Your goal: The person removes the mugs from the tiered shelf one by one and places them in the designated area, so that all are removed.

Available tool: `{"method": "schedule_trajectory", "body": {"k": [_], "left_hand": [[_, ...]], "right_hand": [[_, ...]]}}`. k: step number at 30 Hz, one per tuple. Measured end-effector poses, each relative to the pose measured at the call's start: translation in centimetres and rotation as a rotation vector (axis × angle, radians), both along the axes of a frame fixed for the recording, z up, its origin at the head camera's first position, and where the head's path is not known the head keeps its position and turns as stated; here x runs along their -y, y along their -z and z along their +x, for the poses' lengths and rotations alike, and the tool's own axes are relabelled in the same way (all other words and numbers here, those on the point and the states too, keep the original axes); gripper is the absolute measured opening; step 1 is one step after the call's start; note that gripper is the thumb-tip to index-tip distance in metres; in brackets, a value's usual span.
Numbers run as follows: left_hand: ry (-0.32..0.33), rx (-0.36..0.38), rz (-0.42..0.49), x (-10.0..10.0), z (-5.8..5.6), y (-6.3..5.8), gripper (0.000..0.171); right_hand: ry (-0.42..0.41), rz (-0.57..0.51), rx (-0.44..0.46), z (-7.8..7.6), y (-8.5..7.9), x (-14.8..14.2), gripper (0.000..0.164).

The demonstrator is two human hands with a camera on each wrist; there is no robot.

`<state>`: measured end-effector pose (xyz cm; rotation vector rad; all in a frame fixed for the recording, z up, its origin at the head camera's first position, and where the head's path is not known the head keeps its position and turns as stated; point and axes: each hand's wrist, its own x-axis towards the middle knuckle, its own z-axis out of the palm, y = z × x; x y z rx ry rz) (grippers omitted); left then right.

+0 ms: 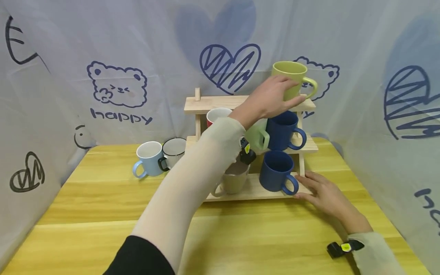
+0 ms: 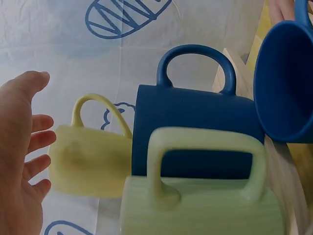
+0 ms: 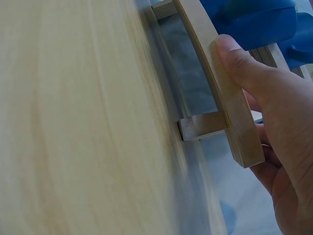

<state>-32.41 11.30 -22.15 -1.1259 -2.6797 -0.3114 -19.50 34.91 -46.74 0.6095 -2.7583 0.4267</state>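
Note:
A yellow-green mug [image 1: 290, 72] stands at the right end of the top board of a tiered wooden shelf [image 1: 220, 102]. My left hand [image 1: 273, 95] is at this mug, thumb and fingers apart; in the left wrist view, its fingertips come right up to the side of the yellow-green mug [image 2: 93, 161]. Below that hand are a pale green mug [image 2: 205, 208] and a dark blue mug [image 1: 282, 131] on the middle board. My right hand [image 1: 324, 194] grips the right end of the bottom board [image 3: 239, 127], thumb on top and fingers underneath, beside another dark blue mug [image 1: 276, 172].
A beige mug [image 1: 235, 179] is on the bottom board and a red mug with white inside [image 1: 218, 113] on the middle one, both partly behind my left arm. Left of the shelf, a light blue mug [image 1: 151, 158] and a black-rimmed mug [image 1: 174, 149] stand on the wooden table [image 1: 103, 202].

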Motion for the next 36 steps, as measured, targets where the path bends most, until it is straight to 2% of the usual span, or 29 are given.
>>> {"method": "schedule_trajectory", "body": {"k": [5, 12, 20, 27, 31, 36], "left_hand": [[0.028, -0.031, -0.069, -1.7, -0.5, -0.6, 0.066], [0.051, -0.070, -0.115, -4.2, -0.7, -1.4, 0.066], [-0.025, -0.074, -0.168, -6.1, -1.5, -1.7, 0.067], [-0.081, -0.142, -0.262, -7.3, -2.0, -1.1, 0.069], [-0.085, -0.157, -0.257, -7.4, -2.3, -0.8, 0.069], [-0.035, -0.122, -0.172, -6.6, -2.7, -0.7, 0.061]], "right_hand": [[-0.005, -0.006, 0.003, -0.1, -0.1, -0.1, 0.061], [-0.011, -0.007, -0.022, 0.0, 0.0, -0.3, 0.061], [-0.028, -0.017, -0.049, -0.2, 0.4, -0.4, 0.061], [-0.016, -0.014, -0.019, -0.2, 0.4, -0.4, 0.061], [-0.005, -0.008, -0.014, -0.2, 0.4, -0.5, 0.062], [0.004, -0.011, -0.007, -0.2, 0.4, -0.4, 0.062]]}}
